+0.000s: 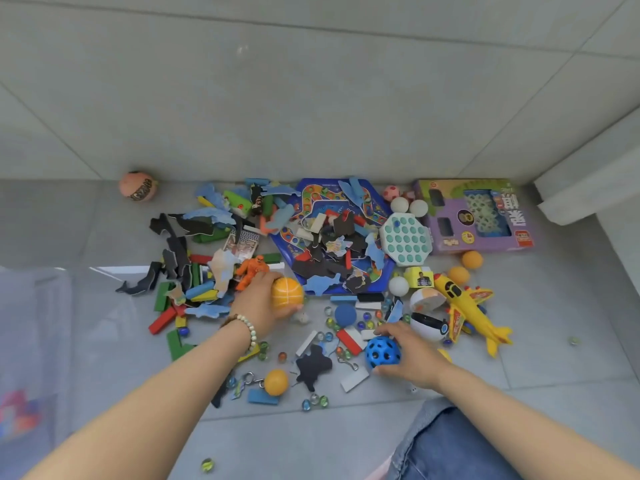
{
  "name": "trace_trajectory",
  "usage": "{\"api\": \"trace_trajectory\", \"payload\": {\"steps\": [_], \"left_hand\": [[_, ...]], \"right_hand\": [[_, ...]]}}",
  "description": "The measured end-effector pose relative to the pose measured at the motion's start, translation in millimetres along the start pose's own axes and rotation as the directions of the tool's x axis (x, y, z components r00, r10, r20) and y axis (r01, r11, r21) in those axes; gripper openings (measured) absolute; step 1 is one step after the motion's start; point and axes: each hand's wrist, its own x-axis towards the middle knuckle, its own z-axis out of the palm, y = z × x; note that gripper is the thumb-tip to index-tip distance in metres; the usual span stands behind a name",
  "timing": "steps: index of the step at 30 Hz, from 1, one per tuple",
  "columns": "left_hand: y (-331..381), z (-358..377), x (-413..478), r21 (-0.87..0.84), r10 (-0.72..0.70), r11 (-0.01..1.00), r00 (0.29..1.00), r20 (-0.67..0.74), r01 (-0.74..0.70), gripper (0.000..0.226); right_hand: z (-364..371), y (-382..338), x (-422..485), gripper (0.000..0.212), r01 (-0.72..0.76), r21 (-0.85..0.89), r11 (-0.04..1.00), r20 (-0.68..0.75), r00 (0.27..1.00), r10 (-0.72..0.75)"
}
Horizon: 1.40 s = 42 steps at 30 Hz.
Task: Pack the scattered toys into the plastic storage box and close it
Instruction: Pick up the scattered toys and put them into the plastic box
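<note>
Head view, contents as laid out.

Your left hand [258, 306] is clamped round an orange ball [286, 297]. Your right hand [412, 355] is wrapped over a blue holed ball [382, 353] that sits on the floor [311, 438].

- Plastic storage box [31, 323]: translucent, well left of your left hand at the frame edge. It is too blurred to tell whether the lid is on.
- Just beyond your left hand: orange figure [251, 270].
- Left of your left hand: wooden blocks [162, 320].
- Between your hands: marbles [314, 400] and a dark puzzle piece [313, 367].
- Beyond your right hand: yellow toy plane [467, 306].
- Farther out: blue game board [332, 237], mint bubble pad [405, 242] and purple boxed toy [474, 216].
- Far beyond your left hand, apart from the heap: pink ball [138, 186].
</note>
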Motion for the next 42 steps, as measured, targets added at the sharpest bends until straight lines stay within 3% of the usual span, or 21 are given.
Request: {"api": "trace_trajectory", "payload": {"steps": [4, 8, 10, 13, 17, 20, 22, 26, 28, 30, 32, 38, 42], "left_hand": [[-7, -18, -36, -0.148, -0.021, 0.989, 0.998, 0.057, 0.029, 0.073], [-7, -63, -72, -0.336, -0.118, 0.932, 0.99, 0.082, 0.139, 0.067], [-7, -96, -93, -0.466, -0.16, 0.863, 0.981, 0.11, 0.193, 0.059], [-14, -151, -133, -0.619, -0.185, 0.744, 0.967, 0.174, 0.254, 0.049], [-46, -223, -202, -0.736, -0.208, 0.641, 0.972, 0.109, 0.219, 0.041], [-100, -264, -265, -0.806, -0.342, 0.562, 0.939, -0.022, 0.186, 0.047], [-142, -271, -303, -0.831, -0.447, 0.524, 0.891, -0.082, 0.186, 0.046], [-217, -249, -352, -0.865, -0.642, 0.423, 0.763, -0.077, 0.269, 0.057], [-236, -242, -363, -0.876, -0.661, 0.376, 0.75, -0.025, 0.302, 0.064], [-239, -244, -367, -0.872, -0.636, 0.386, 0.771, -0.014, 0.303, 0.064], [-231, -248, -359, -0.846, -0.599, 0.457, 0.798, -0.063, 0.276, 0.059], [-164, -250, -305, -0.609, -0.359, 0.769, 0.92, -0.16, 0.194, 0.051], [-106, -217, -251, -0.572, -0.238, 0.808, 0.967, -0.096, 0.142, 0.047]], "right_hand": [[5, -15, -10, 0.051, -0.052, 0.011, 0.999, -0.054, 0.997, 0.052], [-12, -55, -28, 0.038, -0.017, 0.225, 0.974, -0.087, 0.996, 0.037], [-24, -94, -39, 0.035, 0.028, 0.467, 0.884, -0.106, 0.994, 0.024], [-34, -176, -62, 0.035, 0.101, 0.757, 0.646, -0.066, 0.995, -0.079], [-21, -297, -92, 0.038, 0.167, 0.863, 0.477, -0.024, 0.956, -0.292], [11, -382, -115, 0.034, 0.135, 0.89, 0.435, 0.041, 0.927, -0.373], [43, -430, -123, 0.034, 0.103, 0.877, 0.47, 0.114, 0.904, -0.411], [113, -489, -132, 0.043, -0.044, 0.829, 0.557, 0.306, 0.87, -0.386], [134, -496, -135, 0.045, -0.105, 0.838, 0.535, 0.345, 0.862, -0.372], [139, -488, -134, 0.042, -0.114, 0.847, 0.519, 0.345, 0.862, -0.373], [128, -469, -128, 0.039, -0.054, 0.817, 0.574, 0.331, 0.859, -0.39], [43, -371, -95, 0.045, 0.096, 0.685, 0.723, 0.172, 0.942, -0.288], [3, -275, -83, 0.048, 0.088, 0.554, 0.828, 0.066, 0.987, -0.149]]}}
